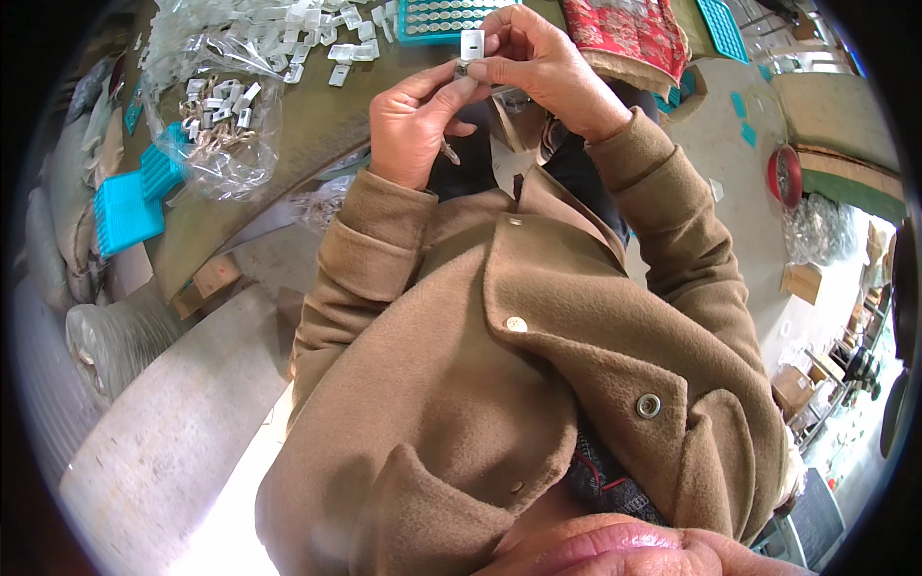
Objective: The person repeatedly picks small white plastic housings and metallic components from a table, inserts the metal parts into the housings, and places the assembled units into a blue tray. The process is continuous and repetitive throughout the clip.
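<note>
My two hands meet at the top centre, fingertips almost touching. My right hand point(555, 75) pinches a small white plastic piece point(472, 44) with a dark slot in it, held upright. From the left, my left hand point(415, 127) is closed, its thumb and forefinger pressed against a tiny shiny part point(461, 69) just under the white piece. A short brown cord point(449, 152) dangles below my left fingers; where it runs inside the hand is hidden. Behind the hands lies a turquoise tray point(447, 21) with rows of round silvery parts.
Many clear-white plastic pieces point(288, 29) are heaped at the table's upper left. A clear bag point(230, 158) holds cords with white pieces. Turquoise trays point(128, 213) stand at the left table edge point(216, 230). A red patterned cloth point(629, 36) is right of my hands; a red bowl point(785, 177) sits farther right.
</note>
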Tool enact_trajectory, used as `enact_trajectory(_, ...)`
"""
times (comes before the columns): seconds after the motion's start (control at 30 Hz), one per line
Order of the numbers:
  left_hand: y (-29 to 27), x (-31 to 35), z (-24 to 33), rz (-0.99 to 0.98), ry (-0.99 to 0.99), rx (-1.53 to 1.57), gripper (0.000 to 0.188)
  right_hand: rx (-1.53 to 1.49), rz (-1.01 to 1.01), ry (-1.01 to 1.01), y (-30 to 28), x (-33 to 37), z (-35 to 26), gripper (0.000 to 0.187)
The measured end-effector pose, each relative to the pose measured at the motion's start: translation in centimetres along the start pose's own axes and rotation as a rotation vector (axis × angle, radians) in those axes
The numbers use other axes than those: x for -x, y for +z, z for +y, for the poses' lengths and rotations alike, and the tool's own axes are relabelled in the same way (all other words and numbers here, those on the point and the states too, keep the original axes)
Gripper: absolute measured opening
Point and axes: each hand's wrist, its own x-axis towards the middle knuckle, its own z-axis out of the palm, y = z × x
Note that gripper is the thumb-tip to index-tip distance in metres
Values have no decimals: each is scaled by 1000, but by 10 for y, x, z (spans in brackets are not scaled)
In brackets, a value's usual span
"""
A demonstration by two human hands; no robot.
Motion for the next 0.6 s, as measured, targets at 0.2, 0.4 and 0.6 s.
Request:
enact_trajectory(0.2,-3,-2,2,8,-223,263,27,115,138,66,22,0,3,34)
enact_trajectory(0.4,-11,-6,-4,-79,-306,477,28,43,152,104,31,2,2,34)
enact_trajectory(0.6,-26,-17,-23,-235,-465,897,23,-368,40,240,20,-4,4,32)
